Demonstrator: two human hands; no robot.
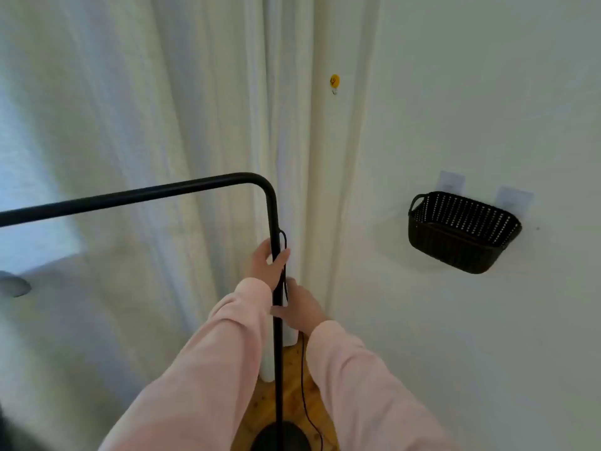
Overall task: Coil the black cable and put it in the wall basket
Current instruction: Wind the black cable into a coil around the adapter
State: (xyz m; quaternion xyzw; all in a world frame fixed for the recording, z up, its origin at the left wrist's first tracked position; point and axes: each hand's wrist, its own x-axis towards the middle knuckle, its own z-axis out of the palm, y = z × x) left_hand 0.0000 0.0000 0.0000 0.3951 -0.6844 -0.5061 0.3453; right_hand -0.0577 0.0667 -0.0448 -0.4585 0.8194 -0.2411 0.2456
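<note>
Left hand curls round the rack pole, right hand just below, thumb across the pole. Can't tell if it pinches the black cable. The cable runs upright along the pole past both hands, its tail dropping below the right. Wall basket sits well off to the right, nearer the right hand, and nothing shows inside it

My left grip is curled round the upright pole of a black rack, just below its bend. The black cable runs alongside the pole under those fingers. My right grip sits lower, thumb across the pole, and the cable passes through it and trails down to the wooden floor. Off to the right, the dark wall basket hangs on the white wall, well apart from both.
</note>
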